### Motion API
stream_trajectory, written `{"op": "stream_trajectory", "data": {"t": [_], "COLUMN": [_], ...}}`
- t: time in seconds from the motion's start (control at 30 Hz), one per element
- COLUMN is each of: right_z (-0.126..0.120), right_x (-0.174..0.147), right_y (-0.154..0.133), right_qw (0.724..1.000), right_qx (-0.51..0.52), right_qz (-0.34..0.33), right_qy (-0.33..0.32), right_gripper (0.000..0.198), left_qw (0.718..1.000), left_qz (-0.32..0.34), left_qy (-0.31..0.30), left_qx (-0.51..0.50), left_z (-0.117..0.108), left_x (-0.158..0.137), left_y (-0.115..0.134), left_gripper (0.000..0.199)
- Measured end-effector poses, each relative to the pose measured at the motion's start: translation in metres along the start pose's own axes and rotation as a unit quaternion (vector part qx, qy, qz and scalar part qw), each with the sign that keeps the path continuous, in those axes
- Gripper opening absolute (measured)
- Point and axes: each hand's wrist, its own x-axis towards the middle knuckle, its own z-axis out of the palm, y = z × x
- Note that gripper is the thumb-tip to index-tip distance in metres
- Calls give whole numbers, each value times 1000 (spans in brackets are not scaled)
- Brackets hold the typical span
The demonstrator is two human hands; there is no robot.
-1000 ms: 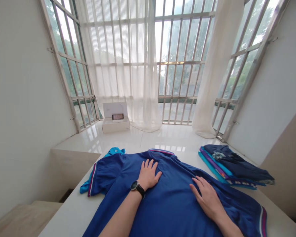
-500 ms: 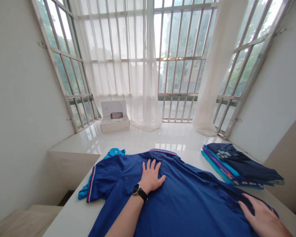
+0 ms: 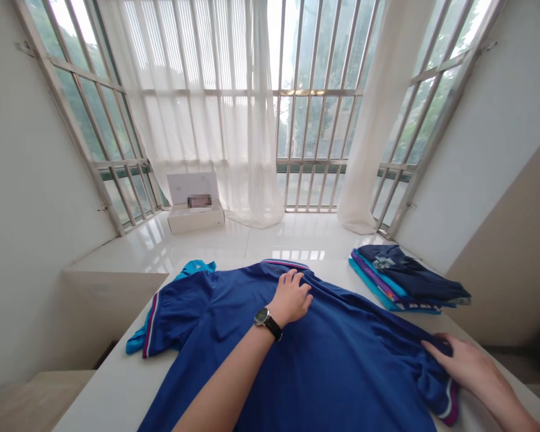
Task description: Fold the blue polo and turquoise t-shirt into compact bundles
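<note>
R fingers (image 3: 437, 355) on sleeve (image 3: 428, 369) (prev. further L)

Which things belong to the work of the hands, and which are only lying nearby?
In use:
blue shirt, spread on the table
left hand, on the shirt
right hand, at its sleeve

Lying nearby:
pile of folded clothes
open box
bright blue cloth, partly under the shirt

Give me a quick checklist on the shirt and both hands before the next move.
1. Left hand on shirt, just below collar: ok.
2. Right hand holding right sleeve, cloth between thumb and fingers: ok.
3. Shirt smooth: not ok, creases show.
4. Left sleeve clear of other cloth: not ok, bright blue cloth shows beneath.
5. Hands off folded pile: ok.
6. Lower hem straight: cannot tell, out of frame.
</note>
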Motion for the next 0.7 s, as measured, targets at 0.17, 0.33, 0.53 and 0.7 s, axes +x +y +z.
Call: {"op": "stream_trajectory", "data": {"t": [0.17,0.33,0.53,0.7], "right_z": [-37,-57,-78,-104], "right_x": [-9,-33,-48,-39], "right_y": [-22,-28,-49,-105], "right_qw": [991,920,920,855], "right_qx": [103,365,348,499], "right_qz": [32,96,96,135], "right_qy": [-78,-102,-151,-40], "right_gripper": [42,45,47,50], "left_qw": [999,999,999,985], "left_qz": [-20,-32,-34,-57], "left_qy": [-20,-25,-34,-5], "left_qx": [-23,-1,16,-165], "left_z": [30,50,51,42], "left_x": [26,26,28,30], "left_y": [6,1,2,5], "left_gripper": [45,53,54,49]}}
